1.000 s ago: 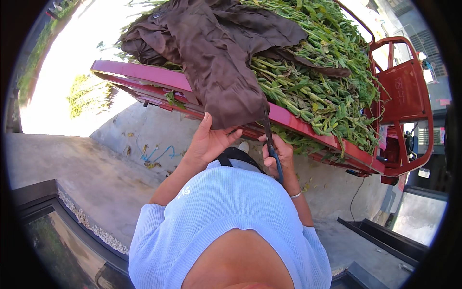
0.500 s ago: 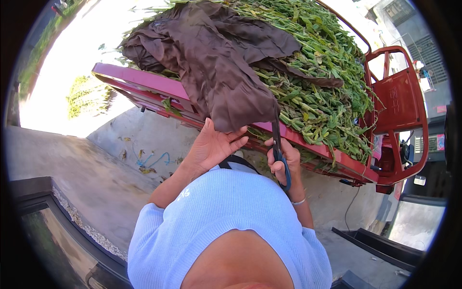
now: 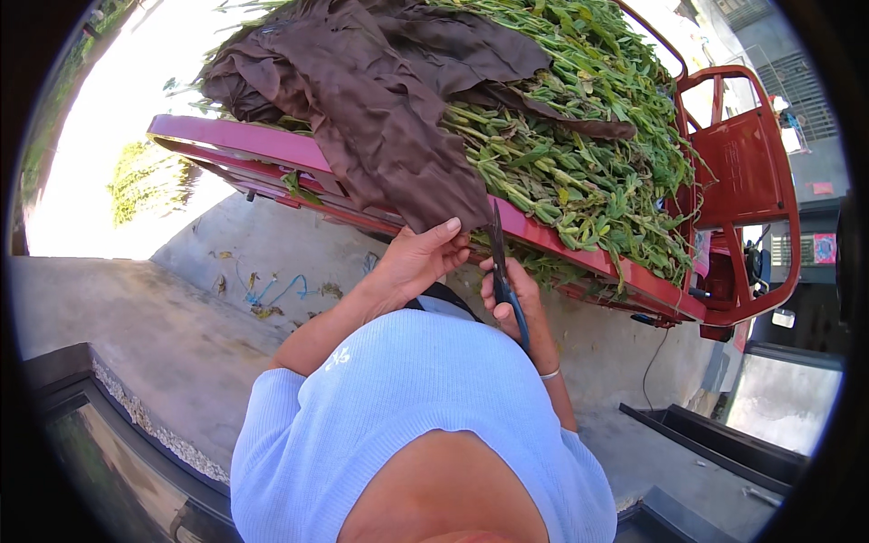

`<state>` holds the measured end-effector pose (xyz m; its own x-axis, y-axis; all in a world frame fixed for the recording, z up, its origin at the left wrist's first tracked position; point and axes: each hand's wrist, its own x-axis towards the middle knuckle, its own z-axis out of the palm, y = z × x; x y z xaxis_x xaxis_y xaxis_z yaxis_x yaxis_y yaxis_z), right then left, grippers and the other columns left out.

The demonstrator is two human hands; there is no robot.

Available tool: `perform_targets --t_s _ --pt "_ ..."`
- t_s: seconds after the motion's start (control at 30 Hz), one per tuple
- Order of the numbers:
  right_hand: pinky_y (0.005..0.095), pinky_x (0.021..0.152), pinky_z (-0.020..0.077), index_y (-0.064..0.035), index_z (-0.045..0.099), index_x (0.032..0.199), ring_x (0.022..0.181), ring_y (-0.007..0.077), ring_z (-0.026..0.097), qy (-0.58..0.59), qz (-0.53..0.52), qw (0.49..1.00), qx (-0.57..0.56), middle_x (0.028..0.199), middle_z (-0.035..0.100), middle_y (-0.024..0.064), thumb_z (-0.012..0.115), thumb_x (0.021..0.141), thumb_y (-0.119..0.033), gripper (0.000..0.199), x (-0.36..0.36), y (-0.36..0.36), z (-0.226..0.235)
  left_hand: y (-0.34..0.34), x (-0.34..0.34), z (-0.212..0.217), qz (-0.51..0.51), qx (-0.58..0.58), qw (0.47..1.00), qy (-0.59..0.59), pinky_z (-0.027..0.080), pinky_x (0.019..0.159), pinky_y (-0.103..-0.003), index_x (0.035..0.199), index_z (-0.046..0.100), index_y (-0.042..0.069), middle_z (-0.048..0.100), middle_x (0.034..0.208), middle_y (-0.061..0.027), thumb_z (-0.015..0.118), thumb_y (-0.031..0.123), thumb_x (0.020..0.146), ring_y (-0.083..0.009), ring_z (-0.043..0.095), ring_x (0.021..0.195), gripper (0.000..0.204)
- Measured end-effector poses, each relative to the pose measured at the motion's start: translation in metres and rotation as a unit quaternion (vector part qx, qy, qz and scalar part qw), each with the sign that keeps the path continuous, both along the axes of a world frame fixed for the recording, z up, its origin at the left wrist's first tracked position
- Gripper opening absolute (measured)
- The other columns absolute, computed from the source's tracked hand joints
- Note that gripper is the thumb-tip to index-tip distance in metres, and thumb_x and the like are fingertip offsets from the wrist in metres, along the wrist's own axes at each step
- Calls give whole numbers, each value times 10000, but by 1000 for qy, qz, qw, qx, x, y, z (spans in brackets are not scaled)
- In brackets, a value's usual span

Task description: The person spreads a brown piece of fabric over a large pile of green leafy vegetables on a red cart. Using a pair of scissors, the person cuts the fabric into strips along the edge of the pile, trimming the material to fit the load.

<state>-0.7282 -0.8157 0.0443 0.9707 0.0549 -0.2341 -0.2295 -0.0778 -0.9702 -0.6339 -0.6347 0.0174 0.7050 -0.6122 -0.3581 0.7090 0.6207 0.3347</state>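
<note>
A crumpled dark brown cloth lies over a heap of cut green plants and hangs down across the side of a red cargo vehicle. My left hand pinches the cloth's lower edge, thumb on top and fingers underneath. In my right hand is a pair of scissors with dark blades and blue handles. The blades point up and away from me, right at the cloth's lower right corner. Whether they have cut into the fabric I cannot tell.
The red side rail of the cargo bed runs across in front of me, with an upright red frame at the right. Blue string and dry leaves lie on the concrete ground. A dark-framed glass panel is at the lower left.
My left thumb has come over the front of the cloth's edge, where the hand was mostly below it. The scissors have turned, with their handles closer together. The whole view has shifted slightly.
</note>
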Motion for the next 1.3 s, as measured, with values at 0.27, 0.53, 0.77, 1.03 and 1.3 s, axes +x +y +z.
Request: perform_targets --t_s 0.27,0.53,0.77,1.03,1.3 --pt "265 711 467 17 503 1202 813 145 572 -30 55 998 -3 894 559 49 679 630 -750 973 -11 8 -15 10 -2 -3 -19 29 999 -35 500 891 -413 1147 564 107 618 1119 -62 615 132 917 -209 585 1048 237" --pt "251 777 455 35 493 1202 848 134 561 43 99 994 7 928 554 52 685 600 -772 1025 -11 7 -7 20 -9 7 18 14 998 -58 486 942 -443 1143 556 78 645 1062 -74 589 100 929 -217 604 1030 217" --pt "267 695 473 17 519 1187 774 133 569 -2 65 998 4 853 562 37 667 649 -751 949 -13 20 -27 24 -11 -1 34 58 997 -41 523 912 -418 1133 557 25 643 1075 -81 587 62 922 -210 616 1011 216" --pt "240 589 418 17 552 1144 662 97 530 -33 27 996 -73 743 534 10 657 627 -772 949 -2 31 -29 29 -10 1 51 73 994 -61 524 935 -402 1137 555 11 630 1101 -87 575 30 916 -213 612 1021 223" --pt "236 515 364 14 585 1057 569 72 439 -56 15 990 -131 609 441 -25 688 669 -698 816 1 32 -24 30 -7 4 49 61 994 -74 531 930 -397 1146 552 27 627 1115 -76 566 8 911 -203 613 1032 236"
